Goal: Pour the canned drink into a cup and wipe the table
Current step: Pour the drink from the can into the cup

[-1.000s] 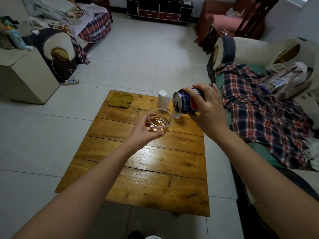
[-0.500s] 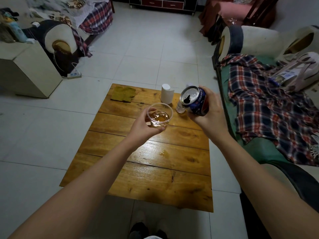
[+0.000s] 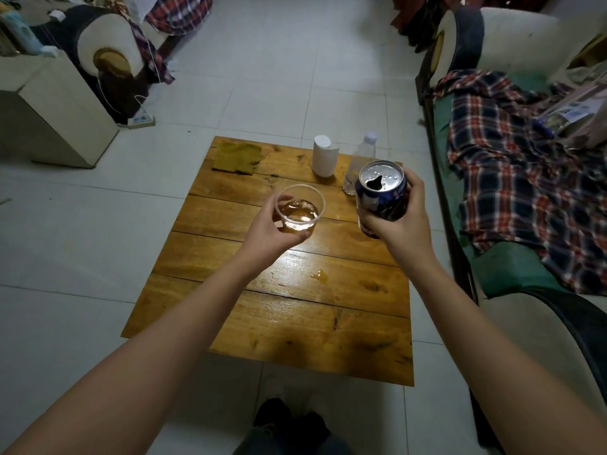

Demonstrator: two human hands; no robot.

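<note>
My left hand (image 3: 269, 229) grips a clear plastic cup (image 3: 299, 210) with amber drink in its bottom, held above the wooden table (image 3: 295, 310). My right hand (image 3: 405, 221) holds a dark blue drink can (image 3: 381, 195) upright, its opened silver top facing me, just right of the cup. A small amber spill (image 3: 319, 275) lies on the table planks below the hands. An olive-brown cloth (image 3: 237, 158) lies flat at the table's far left corner.
A white roll (image 3: 324, 156) and a clear plastic bottle (image 3: 359, 165) stand at the table's far edge. A sofa with a plaid blanket (image 3: 512, 178) runs along the right. An armchair (image 3: 108, 60) and a pale cabinet (image 3: 49, 110) stand at the left.
The can has gone from tipped over the cup to upright and shifted to the right. The cup has stayed in my left hand. A spill now shows on the table.
</note>
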